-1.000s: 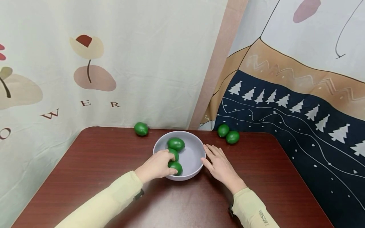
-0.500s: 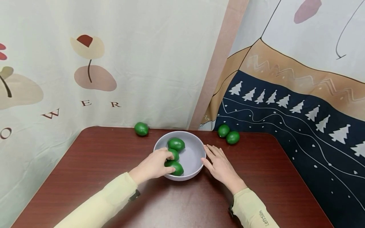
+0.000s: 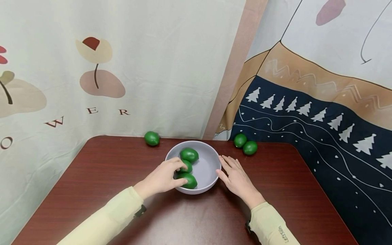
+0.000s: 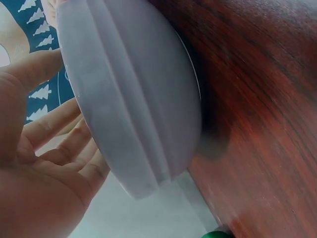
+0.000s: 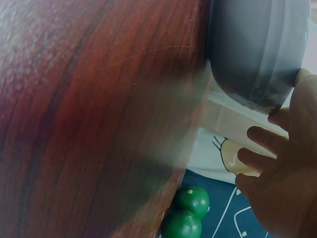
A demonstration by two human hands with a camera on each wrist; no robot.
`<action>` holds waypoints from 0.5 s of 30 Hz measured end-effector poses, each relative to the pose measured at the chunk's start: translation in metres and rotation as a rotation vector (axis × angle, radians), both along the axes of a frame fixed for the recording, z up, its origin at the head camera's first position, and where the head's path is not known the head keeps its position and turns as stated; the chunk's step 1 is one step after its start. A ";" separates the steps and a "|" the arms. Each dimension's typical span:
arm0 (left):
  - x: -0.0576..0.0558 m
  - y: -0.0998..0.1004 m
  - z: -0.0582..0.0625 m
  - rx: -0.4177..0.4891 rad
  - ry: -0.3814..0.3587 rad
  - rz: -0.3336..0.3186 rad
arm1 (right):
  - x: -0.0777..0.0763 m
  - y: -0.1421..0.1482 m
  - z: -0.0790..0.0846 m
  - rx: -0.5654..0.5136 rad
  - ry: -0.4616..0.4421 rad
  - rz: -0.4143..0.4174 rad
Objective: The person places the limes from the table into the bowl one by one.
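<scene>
Head view: left hand (image 3: 162, 177) touches lime (image 3: 188, 180), long axis left-right.

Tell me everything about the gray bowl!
The gray bowl is round, plain and matte, maybe plastic, with a ridged outer wall. It stands upright on the dark red wooden table. Three green limes lie inside. The left hand reaches over its near rim onto the limes; the right hand lies flat at its right side.
</scene>
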State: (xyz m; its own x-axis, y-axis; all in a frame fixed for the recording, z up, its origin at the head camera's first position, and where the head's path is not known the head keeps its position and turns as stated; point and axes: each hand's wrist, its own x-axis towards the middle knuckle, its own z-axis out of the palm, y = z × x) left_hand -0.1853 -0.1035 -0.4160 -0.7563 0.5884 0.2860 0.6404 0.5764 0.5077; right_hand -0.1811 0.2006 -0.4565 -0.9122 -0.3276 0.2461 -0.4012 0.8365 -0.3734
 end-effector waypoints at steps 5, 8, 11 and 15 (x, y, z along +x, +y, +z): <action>0.000 -0.003 0.000 0.035 0.039 -0.004 | 0.000 0.000 0.000 0.001 -0.010 -0.004; -0.001 -0.005 -0.001 0.051 0.067 0.002 | 0.000 0.000 -0.001 0.006 -0.017 -0.008; -0.001 -0.006 -0.003 0.075 0.088 0.015 | -0.001 0.001 -0.001 0.006 -0.019 -0.009; -0.002 -0.008 -0.005 0.106 0.098 0.041 | -0.001 0.001 -0.002 0.004 -0.021 -0.008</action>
